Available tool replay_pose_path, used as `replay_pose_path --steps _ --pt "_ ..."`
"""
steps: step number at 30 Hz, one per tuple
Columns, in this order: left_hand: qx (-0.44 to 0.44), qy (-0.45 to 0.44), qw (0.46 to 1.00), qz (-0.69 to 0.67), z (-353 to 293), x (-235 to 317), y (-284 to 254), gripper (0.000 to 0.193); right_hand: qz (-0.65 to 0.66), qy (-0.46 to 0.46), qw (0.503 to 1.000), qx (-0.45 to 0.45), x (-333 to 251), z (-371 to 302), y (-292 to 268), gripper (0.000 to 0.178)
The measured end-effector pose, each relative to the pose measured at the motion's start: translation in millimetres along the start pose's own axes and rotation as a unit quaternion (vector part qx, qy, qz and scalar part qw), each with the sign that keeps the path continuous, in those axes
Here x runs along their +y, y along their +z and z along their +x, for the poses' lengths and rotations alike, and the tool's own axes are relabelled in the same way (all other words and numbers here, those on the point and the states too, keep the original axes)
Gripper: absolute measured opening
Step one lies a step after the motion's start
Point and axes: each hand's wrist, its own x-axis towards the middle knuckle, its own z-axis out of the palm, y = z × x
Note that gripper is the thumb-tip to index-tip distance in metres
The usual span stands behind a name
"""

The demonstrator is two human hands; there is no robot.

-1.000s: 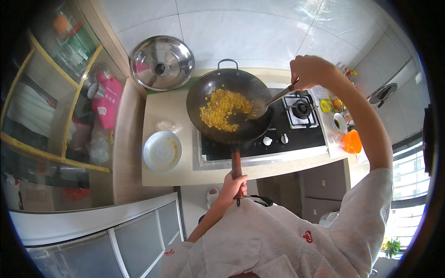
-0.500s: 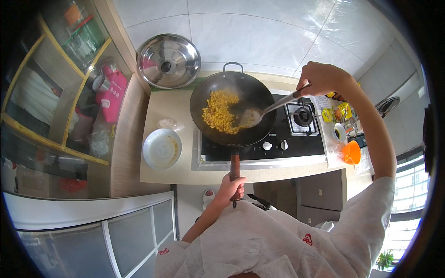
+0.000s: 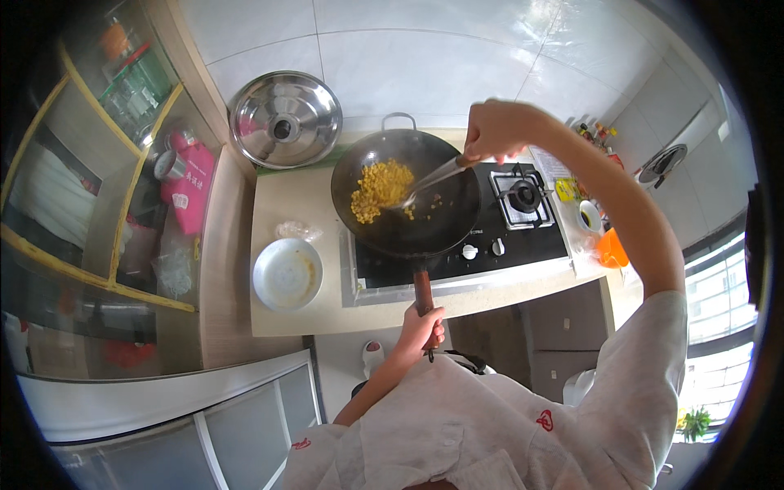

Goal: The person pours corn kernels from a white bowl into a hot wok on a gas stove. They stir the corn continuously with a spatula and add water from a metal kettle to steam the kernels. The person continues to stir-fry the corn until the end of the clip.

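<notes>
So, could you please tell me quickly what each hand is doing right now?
Left hand: closed around the wooden handle of the wok.
Right hand: closed on the metal spatula, its blade in the yellow food.

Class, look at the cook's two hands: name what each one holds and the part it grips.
Left hand: the wok, by the end of its wooden handle. Right hand: the metal spatula, by the top of its handle.

The person wears a loose, pale grey-white short-sleeved shirt (image 3: 490, 433) filling the lower middle of the frame, creased across the chest. A small red emblem (image 3: 545, 420) sits on it, another (image 3: 300, 443) at lower left. Both forearms are bare.
</notes>
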Motion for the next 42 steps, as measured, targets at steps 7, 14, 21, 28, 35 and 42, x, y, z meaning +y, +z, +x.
replay_pose_path --steps 7,14,21,28,35,42 --pt "0.001 0.001 1.000 -0.007 0.3 1.5 1.5 0.021 -0.034 -0.072 0.991 0.105 9.2 40.0 36.4 0.023" --pt "0.001 0.001 1.000 -0.008 -0.7 2.8 -1.8 0.021 -0.129 -0.121 0.982 0.072 16.3 -1.5 75.8 0.017" --pt "0.008 -0.003 1.000 0.000 -0.1 1.3 -1.6 0.019 -0.002 -0.022 0.999 0.028 51.6 -59.4 50.5 0.018" --pt "0.000 -0.012 1.000 -0.001 -3.1 4.0 1.8 0.020 -0.008 -0.079 0.991 0.106 71.2 -79.6 98.7 0.016" --pt "0.016 -0.007 1.000 0.010 -2.3 4.3 3.2 0.020 0.002 -0.114 0.979 0.171 75.9 -45.0 104.6 0.019" --pt "0.025 -0.004 0.999 0.024 -0.9 4.2 2.9 0.020 0.030 -0.099 0.971 0.213 91.8 -10.9 145.1 0.019"
